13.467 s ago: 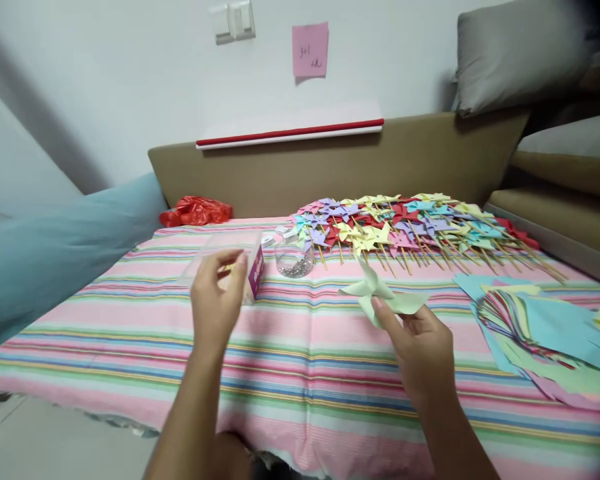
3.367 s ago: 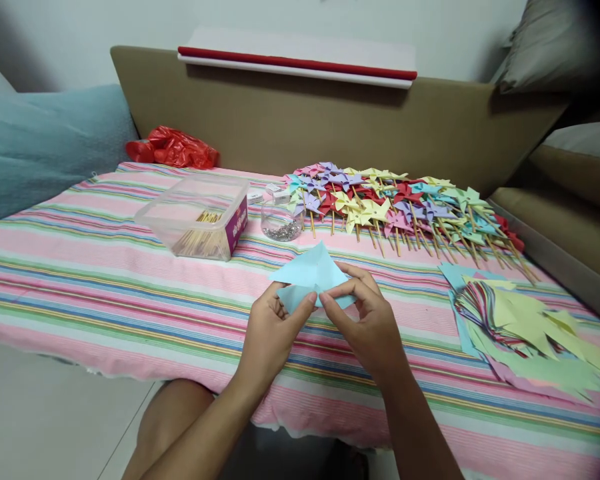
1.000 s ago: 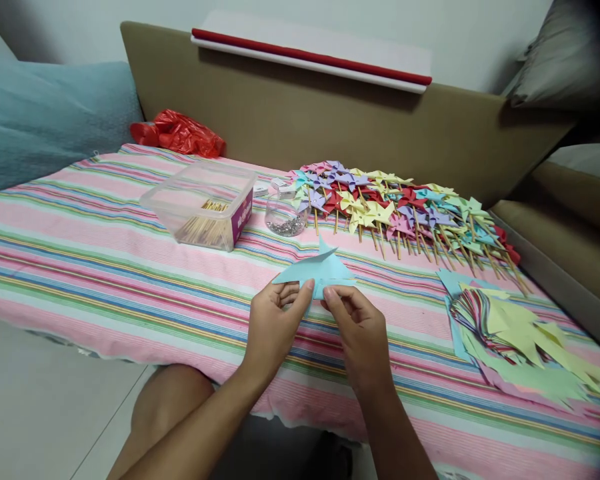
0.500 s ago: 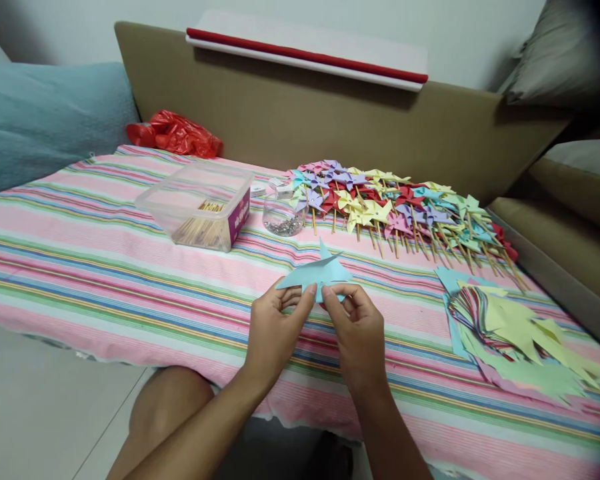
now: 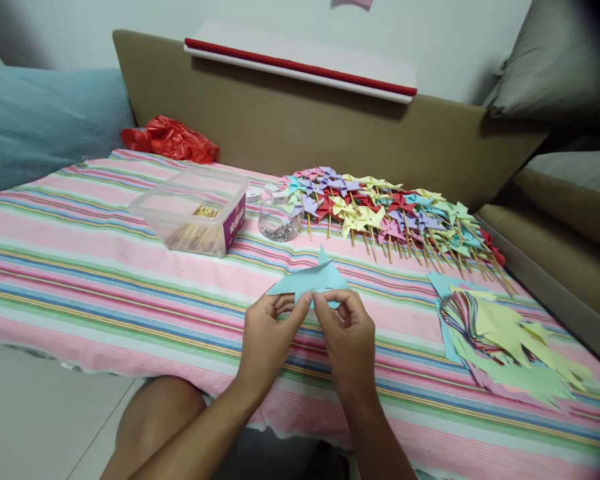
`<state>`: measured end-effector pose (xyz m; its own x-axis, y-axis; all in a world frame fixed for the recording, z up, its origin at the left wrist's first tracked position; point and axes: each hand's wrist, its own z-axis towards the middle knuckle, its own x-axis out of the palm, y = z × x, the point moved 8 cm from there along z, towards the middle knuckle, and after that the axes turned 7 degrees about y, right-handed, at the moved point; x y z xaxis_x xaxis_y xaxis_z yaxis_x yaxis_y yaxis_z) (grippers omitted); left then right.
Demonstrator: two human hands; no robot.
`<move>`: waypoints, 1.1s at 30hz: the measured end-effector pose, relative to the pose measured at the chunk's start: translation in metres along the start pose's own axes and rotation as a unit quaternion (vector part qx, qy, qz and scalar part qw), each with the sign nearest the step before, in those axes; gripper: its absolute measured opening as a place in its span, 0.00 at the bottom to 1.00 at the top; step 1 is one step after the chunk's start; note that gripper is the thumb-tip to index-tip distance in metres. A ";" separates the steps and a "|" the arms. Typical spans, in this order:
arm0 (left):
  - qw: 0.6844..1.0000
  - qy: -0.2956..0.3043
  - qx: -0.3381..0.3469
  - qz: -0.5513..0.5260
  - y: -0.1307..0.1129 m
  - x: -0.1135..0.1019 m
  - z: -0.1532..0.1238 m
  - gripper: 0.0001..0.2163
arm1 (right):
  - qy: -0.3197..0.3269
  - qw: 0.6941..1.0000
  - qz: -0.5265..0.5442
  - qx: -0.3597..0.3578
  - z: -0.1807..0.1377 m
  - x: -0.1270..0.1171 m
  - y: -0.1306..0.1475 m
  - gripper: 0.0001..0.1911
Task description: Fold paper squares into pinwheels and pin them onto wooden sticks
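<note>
A light blue pinwheel paper (image 5: 313, 278), cut and partly curled, is held up between both hands above the striped cloth. My left hand (image 5: 273, 327) pinches its lower left side, thumb in front and fingers behind. My right hand (image 5: 347, 330) grips the lower right side, with its thumb close to the left thumb near the paper's middle. One pointed tip stands up at the top. Whether a pin sits between the thumbs I cannot make out.
Beyond the hands stand a clear box (image 5: 190, 193) of wooden sticks and a round tub (image 5: 279, 223) of small metal pins. Finished pinwheels (image 5: 380, 213) lie in a heap at the back right. Cut paper sheets (image 5: 510, 340) are stacked at right. A red plastic bag (image 5: 173, 140) lies back left.
The view has shifted slightly, so everything sits a little lower and further left. Both hands keep their hold on the blue paper, with the thumbs still close together.
</note>
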<state>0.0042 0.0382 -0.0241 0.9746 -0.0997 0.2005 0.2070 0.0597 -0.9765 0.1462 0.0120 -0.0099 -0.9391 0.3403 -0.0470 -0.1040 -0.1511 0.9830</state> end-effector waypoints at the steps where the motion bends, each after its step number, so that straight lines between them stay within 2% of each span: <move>1: 1.000 -0.005 -0.003 -0.002 0.000 -0.001 0.000 0.11 | 0.000 1.000 -0.002 -0.005 0.000 0.000 0.001 0.10; 7: 1.000 -0.015 -0.005 -0.003 0.001 -0.002 0.001 0.11 | -0.006 1.000 -0.014 -0.014 -0.003 0.002 0.000 0.11; 9: 1.000 -0.007 -0.004 0.007 0.000 -0.002 0.002 0.12 | -0.009 1.000 0.015 -0.012 -0.003 0.003 -0.002 0.10; 10: 1.000 0.000 -0.001 0.015 -0.001 -0.002 0.002 0.12 | -0.019 0.999 0.036 -0.019 -0.002 0.002 -0.002 0.14; 13: 0.998 0.031 0.019 0.060 -0.009 -0.001 0.003 0.11 | -0.057 0.995 0.058 -0.050 0.002 -0.012 0.003 0.39; 14: 0.996 0.041 0.027 0.079 -0.011 0.000 0.004 0.10 | -0.056 0.996 0.041 -0.051 0.005 -0.017 0.004 0.43; 15: 0.993 0.052 0.033 0.096 -0.014 0.000 0.004 0.10 | -0.039 0.998 0.020 -0.041 0.009 -0.021 0.005 0.43; 19: 0.984 0.105 0.043 0.137 -0.018 0.004 0.006 0.11 | 0.141 0.989 0.024 0.038 0.017 -0.020 -0.002 0.20; 21: 0.977 0.158 0.039 0.140 -0.017 0.010 0.006 0.18 | 0.201 0.978 0.032 0.050 0.015 -0.020 0.000 0.15; 23: 0.970 0.202 0.026 0.130 -0.013 0.015 0.005 0.26 | 0.219 0.974 0.009 0.051 0.012 -0.023 0.002 0.14; 25: 0.968 0.225 0.013 0.110 -0.011 0.018 0.004 0.29 | 0.235 0.970 -0.021 0.053 0.010 -0.024 0.004 0.14; 30: 0.964 0.255 -0.008 0.071 -0.009 0.021 0.003 0.28 | 0.266 0.961 -0.044 0.058 0.010 -0.021 0.003 0.15; 33: 0.969 0.243 -0.028 0.035 -0.009 0.021 0.004 0.24 | 0.221 0.972 0.003 0.080 0.012 -0.022 -0.004 0.15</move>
<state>0.0227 0.0397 -0.0107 0.8284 -0.5535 0.0860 0.1231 0.0301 -0.9919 0.1711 0.0163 -0.0110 -0.9922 -0.0976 -0.0779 -0.0789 0.0062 0.9969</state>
